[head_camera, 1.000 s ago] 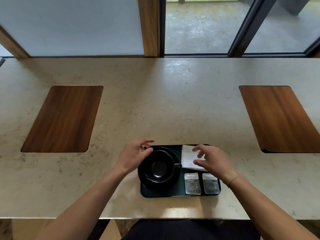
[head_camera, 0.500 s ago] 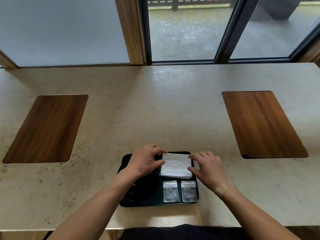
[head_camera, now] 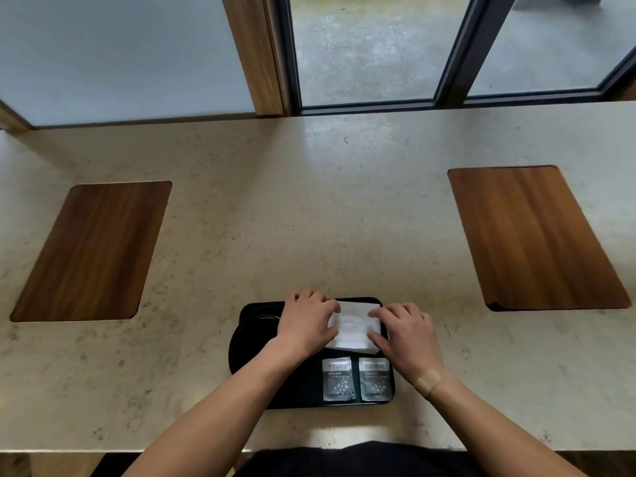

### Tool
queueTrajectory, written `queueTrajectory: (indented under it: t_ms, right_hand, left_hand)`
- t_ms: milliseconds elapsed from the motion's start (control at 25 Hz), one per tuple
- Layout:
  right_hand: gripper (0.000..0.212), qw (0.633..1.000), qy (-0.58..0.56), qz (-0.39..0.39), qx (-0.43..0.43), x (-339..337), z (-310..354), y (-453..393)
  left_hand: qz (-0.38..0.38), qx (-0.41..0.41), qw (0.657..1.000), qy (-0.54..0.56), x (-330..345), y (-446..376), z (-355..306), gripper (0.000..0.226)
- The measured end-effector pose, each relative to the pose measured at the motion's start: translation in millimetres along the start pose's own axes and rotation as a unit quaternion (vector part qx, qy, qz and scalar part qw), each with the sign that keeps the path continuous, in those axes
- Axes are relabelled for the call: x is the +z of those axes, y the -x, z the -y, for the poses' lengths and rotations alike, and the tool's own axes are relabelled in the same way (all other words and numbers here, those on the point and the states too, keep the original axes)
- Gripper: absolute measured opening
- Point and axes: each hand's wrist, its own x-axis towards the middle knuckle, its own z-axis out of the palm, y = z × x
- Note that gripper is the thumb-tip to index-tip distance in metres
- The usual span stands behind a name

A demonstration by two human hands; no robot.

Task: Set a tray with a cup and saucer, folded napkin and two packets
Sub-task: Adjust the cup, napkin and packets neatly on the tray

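So, quick rundown of what's changed:
saucer (head_camera: 256,330): left alone now at the tray's left end; the cup can't be seen under the forearm.
left hand (head_camera: 306,321): shifted off the cup a second ago, fingers now laid flat on the napkin's left edge, not clenched.
napkin (head_camera: 354,327): pinned at the far right of the tray (head_camera: 344,402), probably being squared up.
right hand (head_camera: 407,333): fingertips pressed on the right edge.
packets (head_camera: 358,378): untouched, side by side at the near edge; setup looks nearly done.

Both hands (head_camera: 306,325) moved in onto the napkin (head_camera: 354,327).
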Motion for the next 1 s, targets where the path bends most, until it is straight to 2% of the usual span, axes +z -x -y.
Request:
queueTrajectory:
  t_ms: [480, 1000]
  right_hand:
    - [0.028, 0.999, 0.041, -0.03, -0.012, 24, -1, 6]
    - [0.035, 0.996, 0.076, -0.029, -0.032, 25, -2, 1]
  left_hand:
    - [-0.008, 0.027, 0.995, -0.098, 11, 2, -6, 0.038]
    - [-0.027, 0.008, 0.995, -0.093, 12, 3, -15, 0.036]
